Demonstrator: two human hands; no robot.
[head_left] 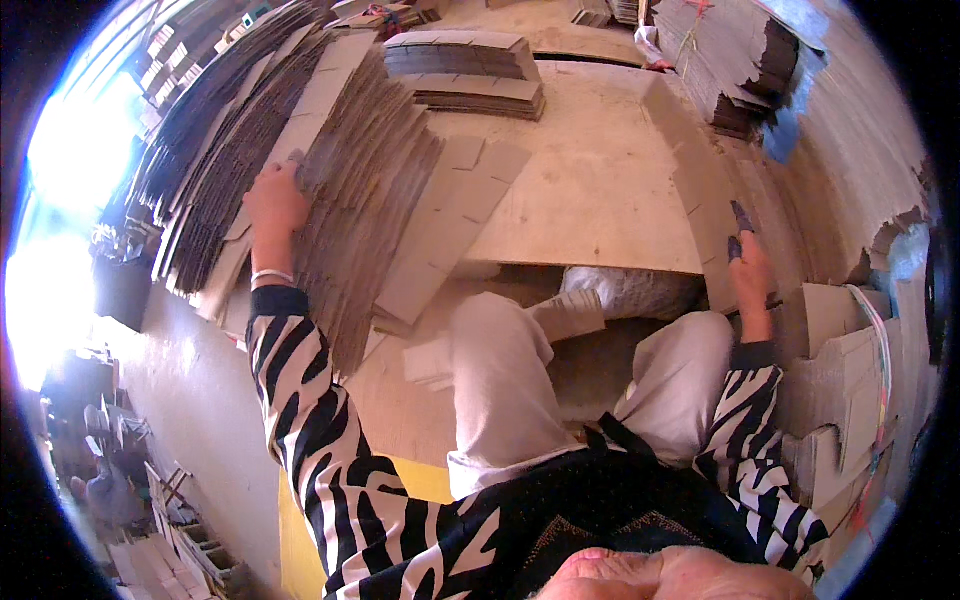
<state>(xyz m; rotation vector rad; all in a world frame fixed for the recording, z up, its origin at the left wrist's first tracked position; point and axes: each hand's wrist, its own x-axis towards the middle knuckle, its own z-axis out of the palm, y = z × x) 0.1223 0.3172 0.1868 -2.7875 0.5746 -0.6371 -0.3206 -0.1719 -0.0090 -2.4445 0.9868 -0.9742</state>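
Note:
My left hand is at the near end of a pale cardboard strip, its fingers closed on the strip's edge. That strip lies on a long, fanned row of thin brown cardboard pieces at the left. On the right, my right hand rests at the edge of a long cardboard strip, with two dark-covered fingertips stretched out and apart. A few slotted cardboard strips lean beside the fanned row, nearer the middle.
A wooden board spans the middle before my knees. Cardboard stacks stand at its far side. Tied bundles line the right. Below the board's front edge lie a pale sack and loose cardboard pieces.

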